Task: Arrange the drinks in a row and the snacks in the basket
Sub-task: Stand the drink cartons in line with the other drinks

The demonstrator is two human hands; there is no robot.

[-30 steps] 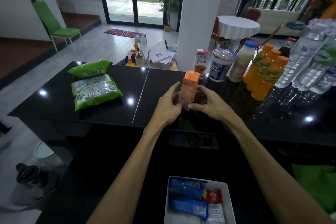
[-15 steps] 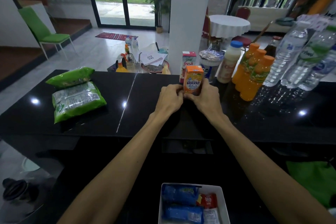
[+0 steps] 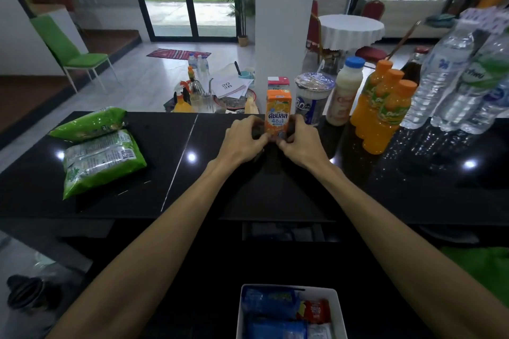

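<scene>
An orange drink carton (image 3: pixel 278 111) stands upright on the black counter (image 3: pixel 165 173) near its far edge. My left hand (image 3: pixel 243 140) and my right hand (image 3: pixel 301 142) pinch its lower corners from either side. Behind it stands a red juice carton (image 3: pixel 277 82). To the right runs a row: a foil-lidded cup (image 3: pixel 312 99), a milky bottle (image 3: pixel 345 91), orange juice bottles (image 3: pixel 381 110), a dark bottle (image 3: pixel 411 71) and water bottles (image 3: pixel 446 74). Two green snack bags (image 3: pixel 96 151) lie at the left. A white basket (image 3: pixel 341 311) at the bottom holds blue and red snack packs.
A white pillar (image 3: pixel 286 14) rises just behind the counter. On the floor beyond are spray bottles, papers and cups (image 3: pixel 212 91). A green chair (image 3: pixel 74 55) stands at the left, a white-clothed round table (image 3: pixel 351 30) at the back right.
Both hands have carried the orange carton away from me and set it upright at the counter's far edge, in front of the red carton. Its printed front now faces me.
</scene>
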